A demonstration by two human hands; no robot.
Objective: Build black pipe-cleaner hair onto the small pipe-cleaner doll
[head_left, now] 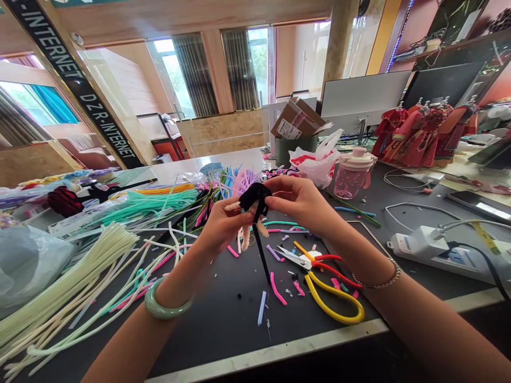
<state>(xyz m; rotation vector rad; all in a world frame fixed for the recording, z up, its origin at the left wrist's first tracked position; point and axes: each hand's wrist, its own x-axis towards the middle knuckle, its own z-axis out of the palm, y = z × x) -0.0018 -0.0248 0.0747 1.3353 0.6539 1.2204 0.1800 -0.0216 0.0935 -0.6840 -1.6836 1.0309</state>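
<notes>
Bits (pixel 245 238) below the grip could drop if left hand (pixel 223 226) or right hand (pixel 297 201) eases its pinch on the twist (pixel 255 196).

left hand (pixel 221 226), right hand (pixel 299 199), pinching black pipe-cleaner figure (pixel 255 199), scissors (pixel 315 271)

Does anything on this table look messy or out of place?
Yes. Cut pipe cleaner scraps lie scattered on the table around the scissors, under the left hand and right hand holding a black pipe cleaner figure. Behind, a cardboard box sits tilted in a bin.
</notes>
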